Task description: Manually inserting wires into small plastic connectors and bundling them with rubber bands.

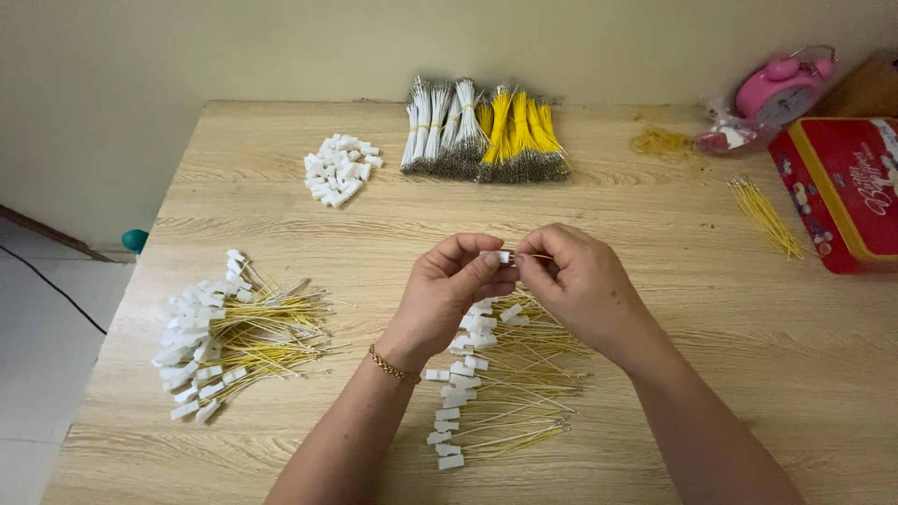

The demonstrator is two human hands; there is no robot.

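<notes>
I see my left hand point(449, 285) pinching a small white connector point(499, 256) while my right hand point(575, 281) pinches a thin yellow wire point(535, 256) at its end, both raised just above the finished row point(491, 383) on the worktop point(655, 206). The wire could bend or miss the slot if the fingers tilt. Left of that row lies a bigger finished heap point(234, 332); beyond it sit loose connectors point(339, 168) and wire bundles point(482, 131). Nothing blocks the hands.
</notes>
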